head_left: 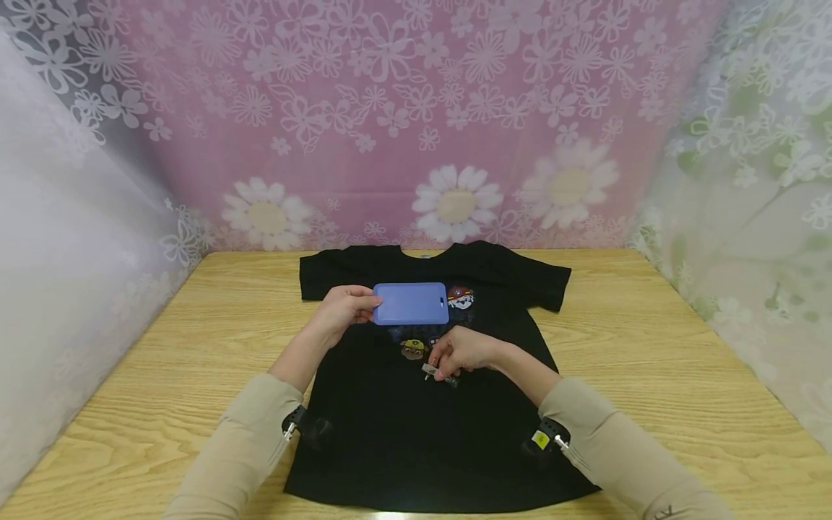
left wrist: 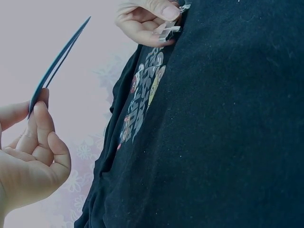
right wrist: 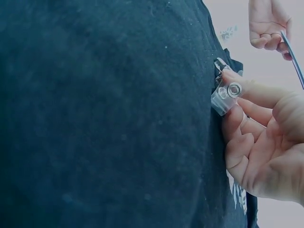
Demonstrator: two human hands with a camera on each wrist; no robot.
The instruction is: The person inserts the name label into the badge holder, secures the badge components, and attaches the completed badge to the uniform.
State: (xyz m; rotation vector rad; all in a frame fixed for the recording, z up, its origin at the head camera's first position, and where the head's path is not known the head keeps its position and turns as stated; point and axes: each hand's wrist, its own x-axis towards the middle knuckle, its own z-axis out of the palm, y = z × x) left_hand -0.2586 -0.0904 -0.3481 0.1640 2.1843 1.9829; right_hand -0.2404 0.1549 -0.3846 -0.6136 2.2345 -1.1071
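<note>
A blue badge holder [head_left: 411, 303] is pinched at its left end by my left hand [head_left: 347, 312], above the upper part of a black T-shirt [head_left: 416, 448]. In the left wrist view the badge holder [left wrist: 54, 64] shows edge-on between thumb and fingers. Lower and to the right, my right hand [head_left: 464, 350] pinches a badge clip [head_left: 429, 370] close over the shirt's print. The right wrist view shows the badge clip's clear strap with a round snap [right wrist: 234, 90] and a metal clip end [right wrist: 220, 64]. The two hands are apart.
The T-shirt lies spread on a wooden table [head_left: 650, 361], collar away from me. Cartoon dog faces [head_left: 461, 297] are printed on its front. A pink flowered cloth [head_left: 364, 130] hangs behind the table, with pale cloths [head_left: 767, 217] at both sides.
</note>
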